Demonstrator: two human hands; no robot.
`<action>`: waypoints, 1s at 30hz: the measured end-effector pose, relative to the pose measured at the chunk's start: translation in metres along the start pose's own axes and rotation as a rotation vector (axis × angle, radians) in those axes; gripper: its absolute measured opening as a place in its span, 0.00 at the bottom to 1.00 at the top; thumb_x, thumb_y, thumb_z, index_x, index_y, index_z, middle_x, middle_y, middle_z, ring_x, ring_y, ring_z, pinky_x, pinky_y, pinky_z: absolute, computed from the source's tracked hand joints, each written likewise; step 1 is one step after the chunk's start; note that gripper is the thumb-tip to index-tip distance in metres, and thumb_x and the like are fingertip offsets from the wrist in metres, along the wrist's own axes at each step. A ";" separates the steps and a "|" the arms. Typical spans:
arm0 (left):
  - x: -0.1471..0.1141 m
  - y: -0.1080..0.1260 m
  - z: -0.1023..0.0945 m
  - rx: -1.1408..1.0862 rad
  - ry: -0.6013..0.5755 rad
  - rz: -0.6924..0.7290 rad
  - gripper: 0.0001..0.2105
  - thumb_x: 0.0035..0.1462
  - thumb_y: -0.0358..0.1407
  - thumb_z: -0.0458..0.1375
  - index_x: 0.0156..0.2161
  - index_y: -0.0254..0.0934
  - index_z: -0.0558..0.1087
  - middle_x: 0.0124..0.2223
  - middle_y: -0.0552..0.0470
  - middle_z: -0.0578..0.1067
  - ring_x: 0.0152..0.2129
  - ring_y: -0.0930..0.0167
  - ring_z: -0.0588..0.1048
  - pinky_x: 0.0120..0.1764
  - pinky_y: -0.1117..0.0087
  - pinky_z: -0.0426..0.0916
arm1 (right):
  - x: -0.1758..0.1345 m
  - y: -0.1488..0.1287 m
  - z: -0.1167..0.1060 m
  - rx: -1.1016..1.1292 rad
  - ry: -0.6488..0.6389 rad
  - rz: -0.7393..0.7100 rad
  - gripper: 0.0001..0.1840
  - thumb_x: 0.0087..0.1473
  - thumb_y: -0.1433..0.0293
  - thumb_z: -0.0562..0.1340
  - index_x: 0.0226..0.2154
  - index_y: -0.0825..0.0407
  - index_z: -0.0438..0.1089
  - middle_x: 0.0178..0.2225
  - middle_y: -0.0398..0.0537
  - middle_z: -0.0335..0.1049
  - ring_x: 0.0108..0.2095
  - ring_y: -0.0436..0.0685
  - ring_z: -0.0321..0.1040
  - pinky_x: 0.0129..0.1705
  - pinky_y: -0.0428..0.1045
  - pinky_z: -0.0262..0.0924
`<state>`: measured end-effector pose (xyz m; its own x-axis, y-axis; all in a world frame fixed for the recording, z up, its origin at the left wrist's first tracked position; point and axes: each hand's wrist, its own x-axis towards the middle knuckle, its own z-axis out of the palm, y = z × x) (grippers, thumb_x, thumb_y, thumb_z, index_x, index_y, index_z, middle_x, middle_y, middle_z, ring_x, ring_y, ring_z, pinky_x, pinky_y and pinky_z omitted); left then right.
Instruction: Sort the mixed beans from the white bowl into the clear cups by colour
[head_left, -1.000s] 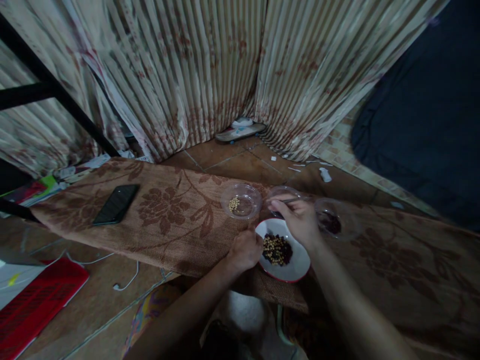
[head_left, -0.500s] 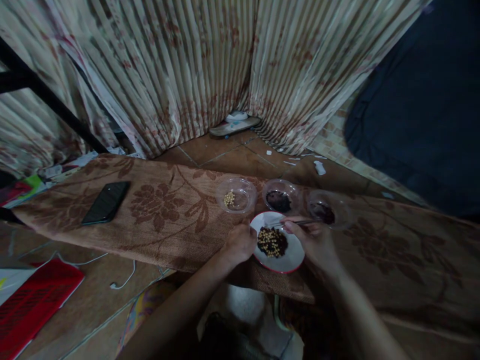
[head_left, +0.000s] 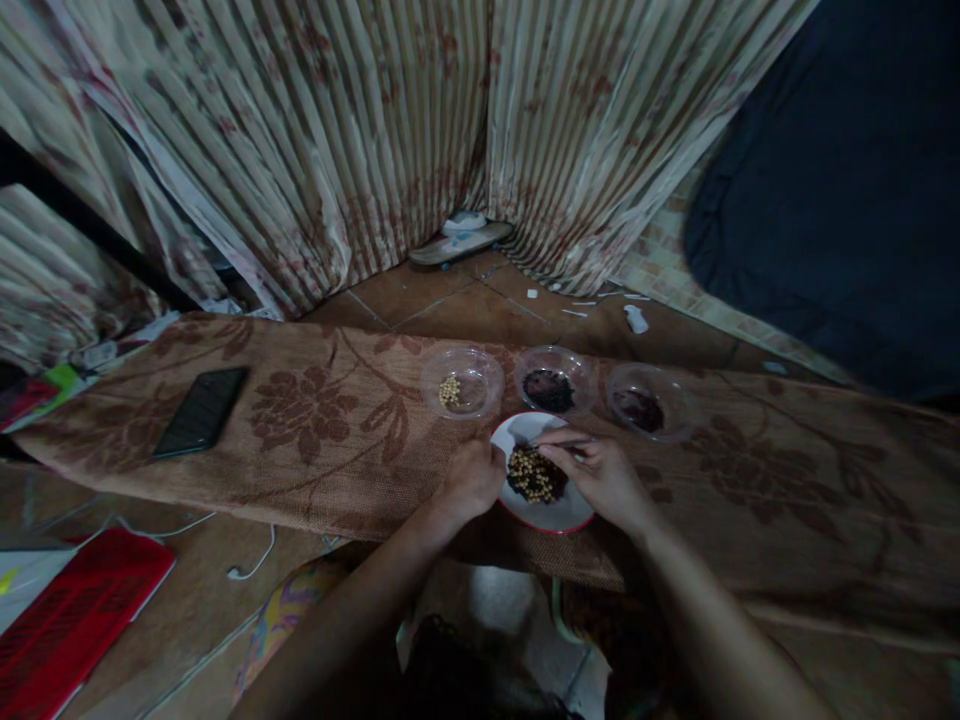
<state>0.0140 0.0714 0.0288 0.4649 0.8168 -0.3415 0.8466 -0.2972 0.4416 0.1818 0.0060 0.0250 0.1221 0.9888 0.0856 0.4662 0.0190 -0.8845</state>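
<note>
1. The cloth-covered table (head_left: 360, 470) bears everything in use: a bowl and, beyond it, three clear cups in a row.
2. The white bowl (head_left: 555, 516) stands near the table's close edge, between the hands. Much remains in it, so the separating looks partway through at most.
3. The right hand (head_left: 604, 478) reaches over the bowl's right side, its fingers pinched around a slim tool.
4. The left hand (head_left: 472, 478) is curled closed on the bowl's left rim, apparently steadying it.
5. The right-hand cup (head_left: 675, 405) has a dark reddish portion, the middle cup (head_left: 581, 375) a blackish one, and the left-hand cup (head_left: 480, 395) a small pale one; these seem to be the done part.
6. The mixed heap (head_left: 536, 480), pale and dark pieces together, lies in the bowl and is what seems left.
7. The slim tool (head_left: 576, 442), seemingly tweezers, points toward the heap's far side; whether its tips hold a piece, I cannot tell.
</note>
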 end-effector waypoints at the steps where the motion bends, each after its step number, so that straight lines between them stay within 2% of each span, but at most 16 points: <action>1: 0.001 -0.001 0.001 -0.022 0.017 -0.002 0.17 0.61 0.32 0.40 0.48 0.28 0.66 0.42 0.40 0.75 0.41 0.66 0.75 0.43 0.70 0.66 | 0.000 0.000 0.000 -0.002 -0.003 0.001 0.13 0.53 0.61 0.60 0.35 0.50 0.75 0.37 0.48 0.76 0.40 0.58 0.72 0.43 0.51 0.65; 4: 0.001 -0.003 0.004 -0.083 0.059 -0.018 0.16 0.60 0.32 0.42 0.46 0.29 0.67 0.42 0.40 0.76 0.40 0.66 0.75 0.43 0.70 0.66 | 0.001 0.000 0.002 -0.010 -0.011 0.001 0.13 0.54 0.62 0.59 0.37 0.50 0.75 0.37 0.47 0.76 0.40 0.57 0.72 0.43 0.50 0.65; 11: 0.002 -0.003 0.005 -0.101 0.057 -0.035 0.15 0.60 0.32 0.42 0.45 0.30 0.68 0.40 0.41 0.76 0.39 0.66 0.75 0.42 0.70 0.66 | 0.001 0.000 0.001 -0.024 -0.002 -0.002 0.13 0.54 0.61 0.60 0.36 0.51 0.75 0.37 0.47 0.76 0.40 0.57 0.72 0.42 0.50 0.65; 23: 0.002 -0.002 0.005 -0.072 0.052 -0.032 0.16 0.60 0.32 0.41 0.46 0.29 0.67 0.41 0.40 0.76 0.39 0.65 0.75 0.42 0.69 0.66 | 0.001 -0.002 -0.001 -0.050 0.007 0.004 0.13 0.54 0.61 0.59 0.35 0.51 0.75 0.37 0.47 0.76 0.39 0.57 0.72 0.41 0.49 0.65; 30: 0.001 -0.002 0.004 -0.011 0.034 0.026 0.16 0.60 0.31 0.41 0.45 0.29 0.68 0.43 0.40 0.75 0.40 0.66 0.75 0.43 0.69 0.65 | 0.002 0.001 -0.003 -0.051 0.030 0.017 0.13 0.53 0.60 0.60 0.33 0.50 0.76 0.37 0.47 0.76 0.39 0.58 0.72 0.43 0.51 0.64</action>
<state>0.0136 0.0712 0.0240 0.4773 0.8252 -0.3020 0.8316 -0.3131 0.4587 0.1855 0.0073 0.0256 0.1559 0.9841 0.0850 0.5075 -0.0060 -0.8616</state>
